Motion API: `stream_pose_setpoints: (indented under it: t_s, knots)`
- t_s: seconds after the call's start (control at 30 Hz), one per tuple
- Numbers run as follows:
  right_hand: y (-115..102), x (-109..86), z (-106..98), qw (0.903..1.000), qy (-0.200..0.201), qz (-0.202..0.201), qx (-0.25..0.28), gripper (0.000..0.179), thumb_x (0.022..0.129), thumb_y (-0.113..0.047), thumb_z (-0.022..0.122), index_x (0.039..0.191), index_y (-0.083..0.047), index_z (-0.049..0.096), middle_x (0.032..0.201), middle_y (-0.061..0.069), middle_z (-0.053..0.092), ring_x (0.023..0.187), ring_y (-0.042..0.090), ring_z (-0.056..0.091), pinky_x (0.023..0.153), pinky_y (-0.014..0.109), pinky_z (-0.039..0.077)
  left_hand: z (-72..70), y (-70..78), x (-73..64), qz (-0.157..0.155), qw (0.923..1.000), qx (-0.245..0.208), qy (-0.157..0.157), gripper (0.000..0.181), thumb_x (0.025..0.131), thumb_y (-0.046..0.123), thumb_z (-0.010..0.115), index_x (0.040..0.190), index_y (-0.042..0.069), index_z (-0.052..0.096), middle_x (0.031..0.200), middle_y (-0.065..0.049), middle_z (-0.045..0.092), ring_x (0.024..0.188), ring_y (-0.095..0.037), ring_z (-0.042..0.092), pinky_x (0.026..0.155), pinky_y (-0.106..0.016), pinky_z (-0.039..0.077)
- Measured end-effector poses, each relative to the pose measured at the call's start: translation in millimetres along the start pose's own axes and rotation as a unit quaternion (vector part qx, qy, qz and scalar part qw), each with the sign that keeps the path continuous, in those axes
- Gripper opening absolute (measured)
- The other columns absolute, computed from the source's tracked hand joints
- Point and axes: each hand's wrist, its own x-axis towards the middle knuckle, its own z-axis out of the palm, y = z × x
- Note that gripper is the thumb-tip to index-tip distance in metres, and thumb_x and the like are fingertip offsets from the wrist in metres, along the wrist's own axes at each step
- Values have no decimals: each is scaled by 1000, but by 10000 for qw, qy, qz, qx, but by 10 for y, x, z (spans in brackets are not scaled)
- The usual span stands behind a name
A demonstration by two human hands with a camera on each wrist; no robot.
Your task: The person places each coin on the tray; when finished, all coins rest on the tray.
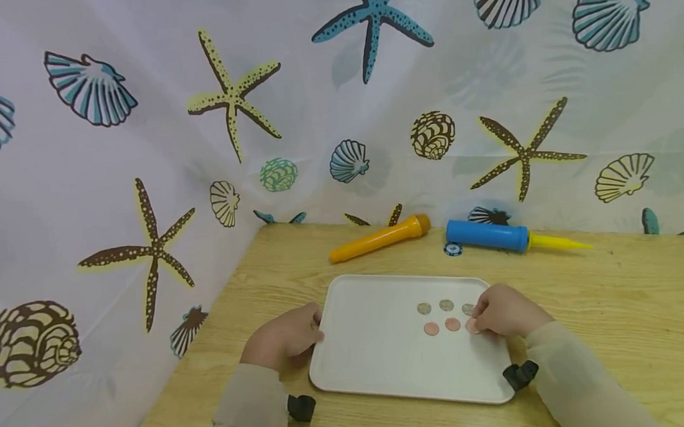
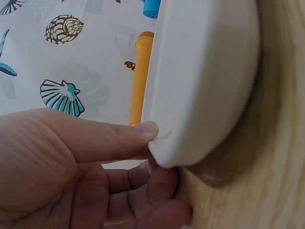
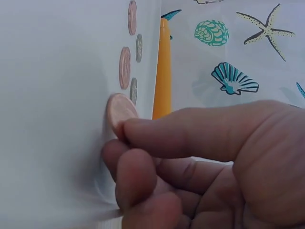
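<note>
A white rectangular tray [image 1: 376, 345] lies on the wooden table. My left hand [image 1: 285, 335] grips its left rim, thumb on top and fingers curled beneath, as the left wrist view shows. Over the tray's right side, my right hand [image 1: 503, 311] pinches a copper-coloured coin [image 3: 120, 109] between thumb and fingertips; the coin is tilted, its lower edge close to the tray. Left of it, two more copper-coloured coins [image 1: 452, 324] lie flat in a row. Behind them runs a row of silver-coloured coins [image 1: 446, 304], the rightmost partly covered by my right hand.
Behind the tray lies an orange microphone-shaped object [image 1: 380, 238]. To its right is a blue hand pump [image 1: 488, 235] with a yellow nozzle, a blue poker chip [image 1: 453, 249] beside it. A curtain [image 1: 310, 109] printed with shells and starfish borders the wooden table [image 1: 615, 312].
</note>
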Motion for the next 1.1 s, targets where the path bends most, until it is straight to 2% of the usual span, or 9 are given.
stream_pose_setpoints:
  t_s: [0.37,0.67,0.87,1.1]
  knots:
    - [-12,36,-10,9994,-23,207,-268,12,85,-15,79,79,-6,74,65,3,60,62,18,53,57,27,40,-11,-5,17,-28,9999,125,-9,14,101,10,56,114,8,52,82,-10,60,64,-23,57,62,-32,45]
    - [-30,16,17,9993,38,329,-179,16,85,-16,80,77,-5,72,59,2,55,58,17,52,55,26,38,-9,-15,17,-53,9999,70,-59,14,101,9,56,114,8,51,86,-10,60,66,-23,58,62,-32,46]
    - [29,35,34,9997,89,199,71,15,91,-20,72,85,-7,71,70,4,61,68,20,54,60,30,42,0,-15,10,-36,10000,5,-76,13,102,9,55,114,7,50,84,-11,59,65,-23,56,64,-32,44]
    - [89,53,-16,9979,552,-101,313,21,96,-30,67,99,-9,70,92,5,63,86,24,54,69,34,45,21,-10,-13,-8,10000,-63,-60,14,102,8,55,115,6,51,80,-12,60,62,-23,55,60,-32,44]
